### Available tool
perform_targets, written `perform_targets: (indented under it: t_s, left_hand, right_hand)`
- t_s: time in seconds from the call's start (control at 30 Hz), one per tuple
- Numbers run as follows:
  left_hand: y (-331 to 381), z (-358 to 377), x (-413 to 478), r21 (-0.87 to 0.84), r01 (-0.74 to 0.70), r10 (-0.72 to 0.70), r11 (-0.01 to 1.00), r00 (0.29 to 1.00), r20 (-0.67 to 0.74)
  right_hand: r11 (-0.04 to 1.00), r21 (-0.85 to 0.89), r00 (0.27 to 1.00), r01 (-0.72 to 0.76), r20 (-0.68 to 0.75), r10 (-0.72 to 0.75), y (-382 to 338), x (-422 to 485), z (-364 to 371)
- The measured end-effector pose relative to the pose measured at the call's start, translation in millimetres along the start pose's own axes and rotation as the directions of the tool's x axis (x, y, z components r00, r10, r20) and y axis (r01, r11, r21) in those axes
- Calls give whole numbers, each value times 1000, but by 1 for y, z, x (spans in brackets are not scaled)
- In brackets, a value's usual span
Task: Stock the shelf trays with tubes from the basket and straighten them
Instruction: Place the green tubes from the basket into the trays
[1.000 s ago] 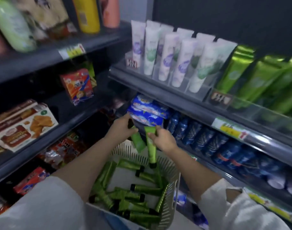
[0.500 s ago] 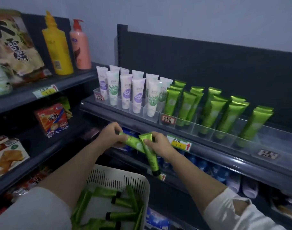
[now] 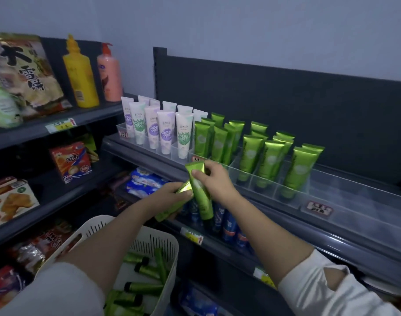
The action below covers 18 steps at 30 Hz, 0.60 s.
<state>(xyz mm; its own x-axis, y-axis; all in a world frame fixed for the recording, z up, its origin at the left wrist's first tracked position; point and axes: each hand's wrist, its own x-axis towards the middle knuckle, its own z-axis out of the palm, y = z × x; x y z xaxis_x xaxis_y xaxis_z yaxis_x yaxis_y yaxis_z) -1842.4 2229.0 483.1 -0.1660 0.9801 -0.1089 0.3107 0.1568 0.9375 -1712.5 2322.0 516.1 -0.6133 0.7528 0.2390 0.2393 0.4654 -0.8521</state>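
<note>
while right hand [image 3: 214, 181] grips it, tube [image 3: 200, 192] stands near-upright, cap down.

The big snack bag [image 3: 24, 71] on the top left shelf carries large black characters, 大雪饼. The red snack pack [image 3: 71, 161] below it shows 泡芙. Print on the white tubes [image 3: 165, 131], green tubes [image 3: 250, 153], yellow price tags [image 3: 60, 126] and dark tray labels [image 3: 317, 208] is too blurred to read.

Tray tubes [image 3: 249, 156]: metallic green with a pale oval mark. Right-hand tube [image 3: 201, 197] and left-hand tube [image 3: 183, 189]: the same green. White tubes [image 3: 165, 131]: purple or green ovals. Basket [image 3: 153, 242]: white, slotted. Yellow bottle [image 3: 81, 74]; salmon-pink bottle [image 3: 109, 74]. Shelf [image 3: 309, 233]: dark grey.
</note>
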Motion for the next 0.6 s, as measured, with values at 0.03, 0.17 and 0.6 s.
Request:
perform_targets:
  t_s: [0.03,0.17,0.6]
  left_hand:
    - [10,6,1,-45,-25,25,999,1000,-8]
    - [48,24,14,-160,-128,122,979,991,-47]
    - [162,115,47,-151,-474,490,867,867,94]
  right_hand:
    - [999,42,999,10,-36,-9,-3,-2,-9]
    - [994,65,979,85,-190,-72,-15,-9,-47]
    - [992,-8,712,123,-696,-93,-30,-65,-186]
